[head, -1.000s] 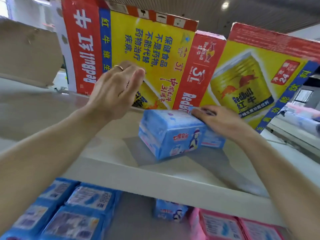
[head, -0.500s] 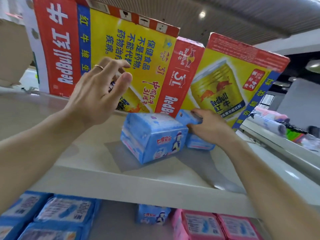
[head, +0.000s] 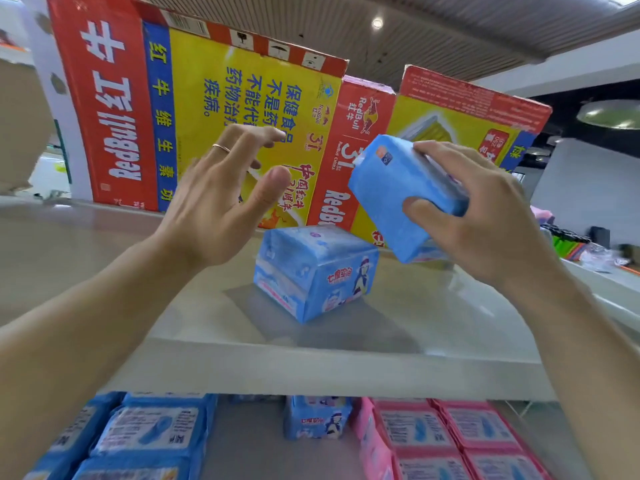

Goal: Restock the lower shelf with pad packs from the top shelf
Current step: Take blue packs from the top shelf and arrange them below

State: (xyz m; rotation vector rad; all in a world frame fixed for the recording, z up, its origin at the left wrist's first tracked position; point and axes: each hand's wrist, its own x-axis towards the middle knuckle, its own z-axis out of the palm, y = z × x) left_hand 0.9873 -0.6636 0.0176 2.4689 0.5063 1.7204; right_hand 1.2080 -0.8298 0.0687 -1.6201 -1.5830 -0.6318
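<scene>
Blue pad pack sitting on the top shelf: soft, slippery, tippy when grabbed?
Likely light: the right hand holds a similar pack one-handed. The pad pack looks soft, its wrapper puffy, probably squashes. Blocky, flat on the top shelf: unlikely to roll.

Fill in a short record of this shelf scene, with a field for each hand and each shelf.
Right hand: grips a blue pad pack, tilted, held in the air
Left hand: open, raised, holding nothing
Top shelf: second blue pack rests on it, in front of drink cartons
Lower shelf: blue packs at left, single blue pack in the middle, pink packs at right
</scene>
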